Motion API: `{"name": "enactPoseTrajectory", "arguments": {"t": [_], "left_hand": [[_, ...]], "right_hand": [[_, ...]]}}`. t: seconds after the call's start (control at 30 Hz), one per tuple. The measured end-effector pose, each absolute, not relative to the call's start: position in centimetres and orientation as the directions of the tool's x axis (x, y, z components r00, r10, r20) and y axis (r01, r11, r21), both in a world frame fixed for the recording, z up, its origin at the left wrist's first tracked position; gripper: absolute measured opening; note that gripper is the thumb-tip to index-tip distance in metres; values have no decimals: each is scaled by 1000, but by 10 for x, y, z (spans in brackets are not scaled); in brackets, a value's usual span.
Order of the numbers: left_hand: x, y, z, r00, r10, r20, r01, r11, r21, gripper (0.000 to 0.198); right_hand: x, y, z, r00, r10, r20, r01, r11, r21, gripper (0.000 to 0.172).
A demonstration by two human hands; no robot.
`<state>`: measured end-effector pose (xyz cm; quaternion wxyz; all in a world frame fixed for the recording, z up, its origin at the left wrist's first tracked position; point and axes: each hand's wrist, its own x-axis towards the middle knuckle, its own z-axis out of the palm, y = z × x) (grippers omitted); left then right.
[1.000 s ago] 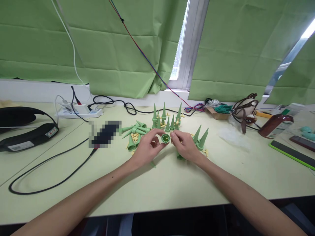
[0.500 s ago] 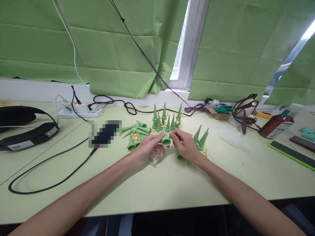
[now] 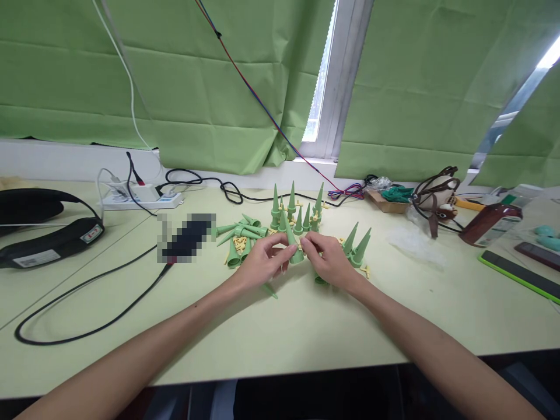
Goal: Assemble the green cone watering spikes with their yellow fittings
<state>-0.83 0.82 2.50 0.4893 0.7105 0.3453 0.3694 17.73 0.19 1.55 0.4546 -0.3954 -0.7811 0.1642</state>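
A green cone (image 3: 291,236) with its tip up is held between the fingers of my left hand (image 3: 265,261). My right hand (image 3: 324,256) pinches at the cone's right side, where a bit of yellow shows; most of that small part is hidden by the fingers. Behind the hands stand several upright green cones (image 3: 275,207) with yellow pieces at them. Loose green cones (image 3: 249,230) lie in a pile to the left, with small yellow pieces (image 3: 240,244) among them. More upright cones (image 3: 359,249) are just right of my right hand.
A blurred dark device (image 3: 188,238) with a black cable lies left of the pile. Farther left are a power strip (image 3: 142,199) and a black strap-like object (image 3: 52,245). To the right are clear plastic (image 3: 415,245), a red-brown bottle (image 3: 490,224) and a green-edged phone (image 3: 520,275).
The held cone has turned from showing its open base to standing more upright, its tip now up and slightly left. My left fingers have shifted around it.
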Motion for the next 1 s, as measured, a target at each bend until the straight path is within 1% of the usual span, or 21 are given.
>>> {"name": "enactPoseTrajectory", "arguments": {"t": [0.13, 0.23, 0.33, 0.43, 0.57, 0.73, 0.9, 1.0], "left_hand": [[-6, 3, 25, 409, 850, 331, 202, -438, 876, 24], [-5, 2, 23, 382, 817, 432, 275, -547, 791, 21], [-6, 2, 21, 390, 796, 464, 324, -590, 739, 19], [-6, 2, 21, 362, 810, 462, 344, -576, 741, 21], [-6, 3, 23, 325, 853, 409, 309, -505, 806, 28], [-7, 6, 24, 301, 899, 318, 202, -386, 900, 29], [-7, 9, 23, 357, 924, 140, 198, -221, 955, 54], [-6, 11, 24, 400, 916, 32, 178, -112, 978, 63]], "right_hand": [[176, 1, 16, -263, 776, 573, 472, 622, -625, 36], [175, 2, 15, -255, 784, 566, 481, 611, -629, 37], [175, 3, 15, -241, 791, 562, 481, 600, -639, 38], [176, 2, 16, -219, 800, 558, 471, 588, -658, 38], [176, 1, 17, -180, 808, 562, 465, 573, -675, 37], [176, 1, 18, -126, 805, 580, 465, 564, -682, 37], [176, 0, 17, -145, 792, 593, 466, 583, -665, 34], [177, 0, 16, -178, 783, 596, 462, 602, -652, 32]]}}
